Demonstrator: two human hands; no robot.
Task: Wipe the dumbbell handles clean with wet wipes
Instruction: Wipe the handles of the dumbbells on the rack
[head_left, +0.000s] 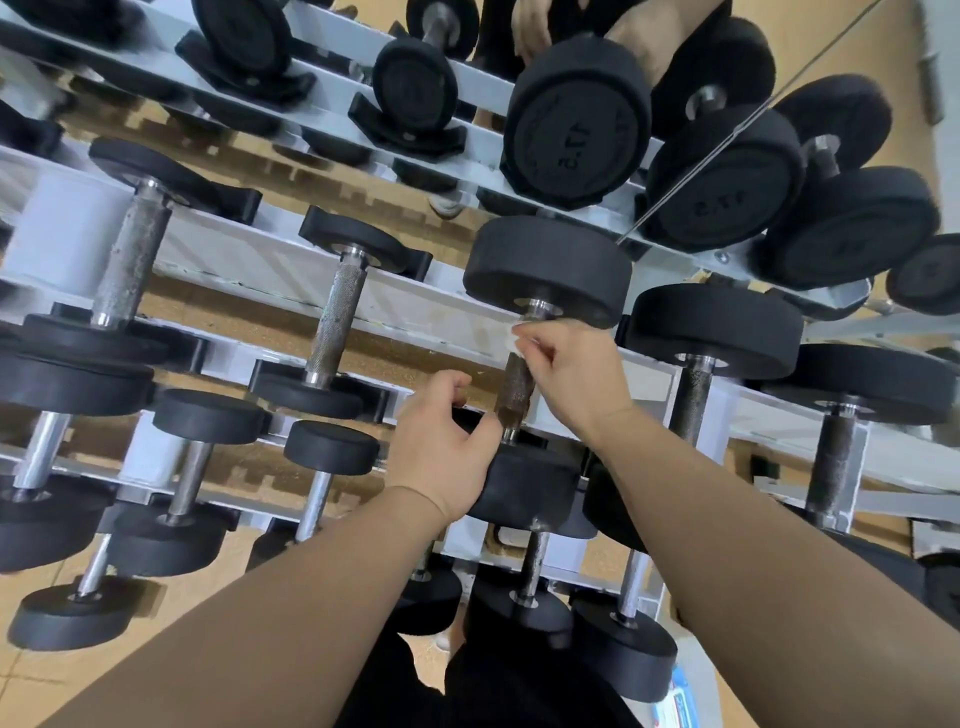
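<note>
Right now your right hand (571, 374) pinches the white wet wipe (515, 338) against the far end of the handle (516, 387) of a dumbbell (545, 270) lying across the middle rails of the rack (415, 306), toward its right end. Your left hand (441, 447) curls round that dumbbell's near head (524, 488), thumb beside the handle's base.

The right hand (569, 374) hides the top of the dark knurled steel dumbbell handle (514, 388) and most of the white wet wipe (519, 336), the left hand (441, 449) covers whatever its fingers clasp, and the bottom edge cuts a blurred blue-and-white packet (683, 699).
</note>
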